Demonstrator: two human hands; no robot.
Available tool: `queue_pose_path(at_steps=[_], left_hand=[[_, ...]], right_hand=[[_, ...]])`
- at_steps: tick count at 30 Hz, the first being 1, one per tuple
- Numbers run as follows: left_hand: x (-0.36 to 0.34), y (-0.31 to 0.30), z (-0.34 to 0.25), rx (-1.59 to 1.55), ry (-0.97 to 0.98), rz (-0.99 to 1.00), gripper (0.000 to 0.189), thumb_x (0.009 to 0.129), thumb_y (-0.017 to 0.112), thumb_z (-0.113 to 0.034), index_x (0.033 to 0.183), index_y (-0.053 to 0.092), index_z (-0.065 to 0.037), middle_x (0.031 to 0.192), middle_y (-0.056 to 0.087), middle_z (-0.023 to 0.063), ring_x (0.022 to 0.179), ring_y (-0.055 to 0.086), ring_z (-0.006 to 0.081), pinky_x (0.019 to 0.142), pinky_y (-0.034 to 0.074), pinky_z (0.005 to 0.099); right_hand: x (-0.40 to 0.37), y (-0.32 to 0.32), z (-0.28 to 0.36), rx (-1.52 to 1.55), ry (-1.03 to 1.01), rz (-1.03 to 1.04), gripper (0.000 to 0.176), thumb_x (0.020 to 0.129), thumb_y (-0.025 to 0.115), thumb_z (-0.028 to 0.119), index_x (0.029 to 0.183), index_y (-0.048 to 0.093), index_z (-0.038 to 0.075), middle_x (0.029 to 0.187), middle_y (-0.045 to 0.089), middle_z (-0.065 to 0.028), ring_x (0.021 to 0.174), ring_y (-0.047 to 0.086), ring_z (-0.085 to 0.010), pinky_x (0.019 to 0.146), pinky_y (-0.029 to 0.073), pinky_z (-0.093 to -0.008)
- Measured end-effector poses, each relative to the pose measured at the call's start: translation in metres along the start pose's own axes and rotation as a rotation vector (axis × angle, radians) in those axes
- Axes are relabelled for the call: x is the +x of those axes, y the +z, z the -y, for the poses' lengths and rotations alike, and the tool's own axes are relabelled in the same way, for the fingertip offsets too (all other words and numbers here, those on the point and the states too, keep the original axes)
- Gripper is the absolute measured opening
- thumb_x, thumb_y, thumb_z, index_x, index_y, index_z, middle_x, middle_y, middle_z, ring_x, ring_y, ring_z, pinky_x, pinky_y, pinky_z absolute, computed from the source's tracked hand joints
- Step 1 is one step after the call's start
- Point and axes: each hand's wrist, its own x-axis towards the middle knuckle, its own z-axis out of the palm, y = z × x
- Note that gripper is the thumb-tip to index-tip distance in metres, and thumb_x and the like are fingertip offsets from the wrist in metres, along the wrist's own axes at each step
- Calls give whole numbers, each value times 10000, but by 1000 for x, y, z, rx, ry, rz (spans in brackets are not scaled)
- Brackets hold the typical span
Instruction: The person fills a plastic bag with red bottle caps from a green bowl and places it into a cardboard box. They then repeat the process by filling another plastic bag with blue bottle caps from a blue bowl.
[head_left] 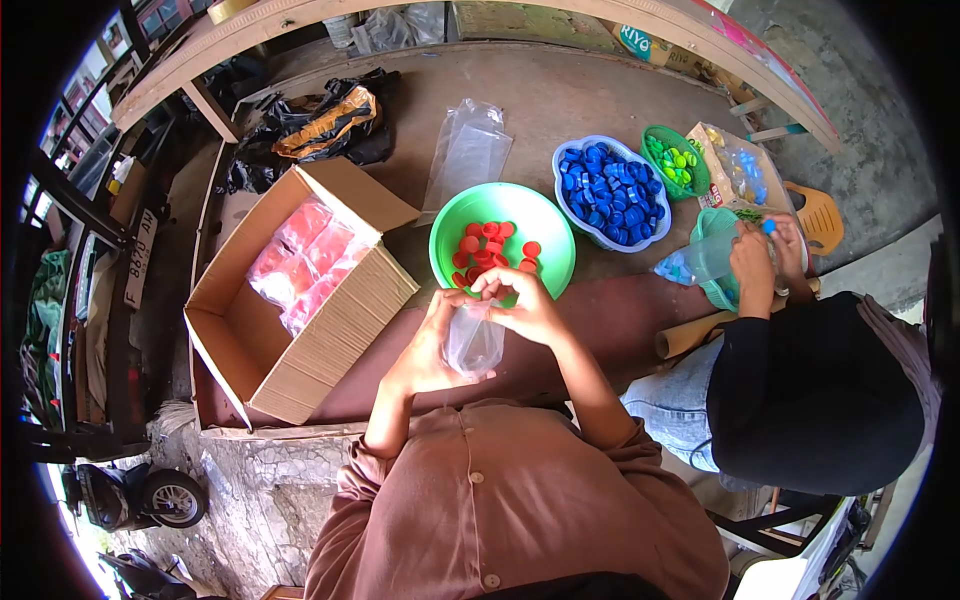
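Note:
My left hand (428, 348) is wrapped round a clear plastic bag (474, 345), held in front of my body at the near rim of a green bowl (444, 212). With fingertips together, my right hand (522, 308) pinches at the top of the same bag, close to the left fingertips. The bag looks empty or nearly so, though the hands cover part of it. Loose red bottle caps (490, 242) lie in the bowl just beyond both hands. To the left, a cardboard box (335, 330) contains clear bags filled with red caps (310, 255).
Flat plastic bags (470, 150) lie behind the bowl. A basin of blue caps (612, 195) and a green basket of lime-green caps (675, 160) stand right. A co-worker's hands (755, 262) handle a bag with blue caps. A wooden beam (330, 20) spans the back.

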Motion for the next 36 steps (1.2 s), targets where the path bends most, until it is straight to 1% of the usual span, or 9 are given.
queue_pose_path(at_steps=[4, 9, 13, 18, 20, 24, 27, 35, 36], left_hand=[[-9, 1, 7, -45, -189, -62, 774, 508, 824, -223, 1090, 354, -27, 1093, 452, 156, 1040, 473, 304, 868, 406, 385], [-17, 2, -6, 147, -143, -71, 708, 505, 785, -128, 1051, 346, -30, 1068, 490, 168, 971, 505, 356, 819, 425, 404], [-32, 0, -12, 136, -199, -79, 757, 490, 788, -151, 1115, 376, -41, 1124, 491, 153, 1023, 478, 342, 858, 389, 425], [-34, -12, -16, 324, -181, 98, 865, 465, 790, -148, 1210, 362, -48, 1153, 484, 157, 1044, 468, 347, 892, 377, 432], [-38, -10, -4, 124, -282, 77, 811, 470, 788, -147, 1174, 400, -46, 1114, 506, 162, 1021, 495, 351, 873, 408, 412], [-41, -10, 6, 86, -291, -74, 758, 470, 783, -121, 1134, 426, -42, 1048, 542, 152, 961, 541, 339, 822, 449, 391], [-39, -11, 5, 98, -355, -111, 782, 454, 788, -99, 1137, 410, -39, 1084, 515, 159, 1000, 520, 337, 818, 452, 389], [-32, -17, 8, 240, -336, -194, 848, 441, 794, -94, 1177, 377, -35, 1075, 513, 169, 999, 525, 317, 837, 439, 379], [-31, -17, 8, 234, -358, -185, 834, 457, 785, -80, 1178, 368, -34, 1104, 495, 167, 1018, 509, 331, 846, 441, 387]], right_hand=[[-15, 29, 32, -413, -334, -410, 188, 643, 657, -9, 721, 488, 21, 718, 526, -106, 648, 542, -258, 584, 445, -327], [-32, 50, 27, -534, 18, -61, 134, 672, 597, 29, 791, 547, -9, 788, 588, -183, 660, 576, -351, 577, 463, -390], [-39, 55, 24, -662, 14, 47, 382, 637, 630, 107, 981, 491, 14, 825, 579, -167, 737, 579, -338, 638, 472, -415], [-33, 47, 34, -645, -139, 103, 377, 641, 647, 77, 978, 493, 8, 842, 584, -156, 732, 593, -312, 638, 494, -375], [-25, 39, 35, -290, -115, 248, 296, 666, 673, 56, 919, 533, -2, 823, 598, -121, 692, 615, -228, 618, 504, -314], [6, -7, -7, -265, 102, -189, 109, 753, 643, 78, 831, 582, 30, 752, 618, -52, 667, 595, -99, 569, 479, -239], [21, -42, -72, -980, 464, -229, 298, 713, 668, 180, 918, 561, -8, 849, 594, -185, 801, 597, -318, 679, 493, -405], [32, -45, -110, -1162, 482, -232, 188, 695, 662, 115, 815, 560, 12, 825, 584, -181, 747, 595, -353, 663, 497, -409], [28, -45, -98, -1016, 277, -323, 175, 691, 668, 78, 811, 558, 13, 818, 589, -163, 724, 606, -322, 651, 503, -388]])
